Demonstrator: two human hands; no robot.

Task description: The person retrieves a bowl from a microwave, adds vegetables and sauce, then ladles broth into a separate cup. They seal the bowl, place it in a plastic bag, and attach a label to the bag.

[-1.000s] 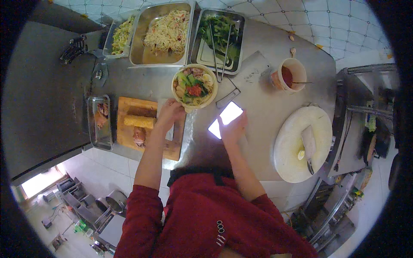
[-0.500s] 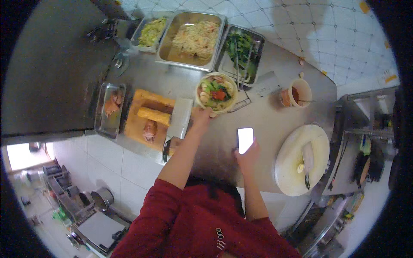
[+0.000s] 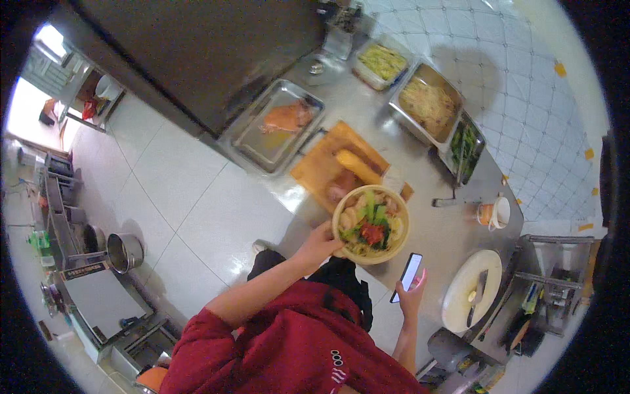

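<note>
A bowl [image 3: 377,261] of food was gripped at its left edge by the left hand [image 3: 320,246], closed on the rim. To the right of that grip, a phone [image 3: 409,271] was held by the curled right hand [image 3: 413,294]. Past the left grip, a cutting board [image 3: 315,169] was partly hidden by the bowl; farther off, meat [image 3: 287,118] was held in a metal tray [image 3: 252,144].

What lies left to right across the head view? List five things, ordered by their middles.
Round grey metal pot, rectangular metal tray holding meat, round pale bowl of food, black-edged rectangular phone, round whitish board.
</note>
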